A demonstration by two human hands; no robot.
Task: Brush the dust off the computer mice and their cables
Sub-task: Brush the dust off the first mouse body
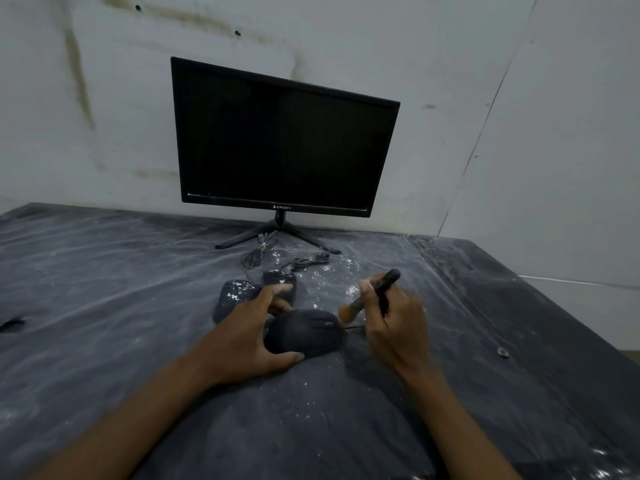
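The left hand (249,336) grips a black mouse (306,334) on the dark, plastic-covered tabletop (104,289) — thumb curled along its near side, fingers (277,291) wrapped over its far side. The right hand (394,323) is just to the right of that mouse, its fingers closed round the dark handle of a brush (372,296); the tan bristles point down toward the front end of the mouse, very near it, though contact cannot be made out. A thin cable (353,327) leaves the front of the mouse and runs under the right hand.

Just behind the held mouse lie two more mice — a white-speckled mouse (232,296) to the left and a second dusty mouse (278,277) beside it, partly hidden by the left fingers. Farther behind the mouse lie coiled cables (256,254) and scattered white dust (353,289), then a dark monitor (282,138) on a splayed stand, against a stained pale wall (450,64).
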